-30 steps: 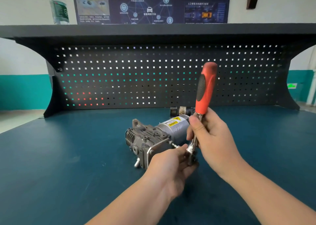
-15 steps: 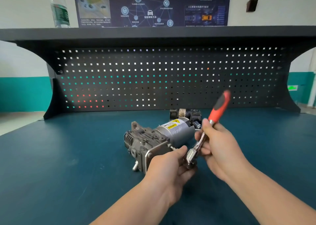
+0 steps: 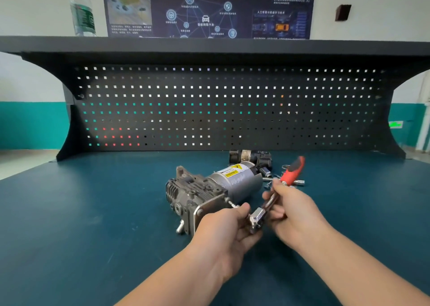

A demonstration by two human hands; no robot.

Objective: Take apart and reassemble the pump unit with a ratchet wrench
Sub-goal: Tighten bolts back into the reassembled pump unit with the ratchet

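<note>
The pump unit (image 3: 210, 195) is lying on its side at the centre of the frame on the teal workbench (image 3: 93, 212), its finned grey head pointing left and its silver motor cylinder, with a yellow warning label, angling up to the right. It is sitting just above and left of both hands. The left hand (image 3: 229, 230) is reaching in from the lower middle of the frame, its fingers curling around the drive end of the ratchet wrench (image 3: 277, 196), close to the pump's mounting plate, where a short bolt is sticking out. The right hand (image 3: 295, 215) is coming in from the lower right, gripping the wrench's metal shank just below the red-and-black handle, which is pointing toward the upper right at a low angle.

Compared with a second ago, the handle is lying much lower: then it was standing nearly upright, half a second ago it was leaning right, and now it is slanting close to the bench. With the handle down, loose small metal parts (image 3: 295, 182) and a dark component (image 3: 251, 157) are showing behind the pump, near the black pegboard (image 3: 209, 107). A water bottle (image 3: 82, 10) is standing on the shelf at the upper left.
</note>
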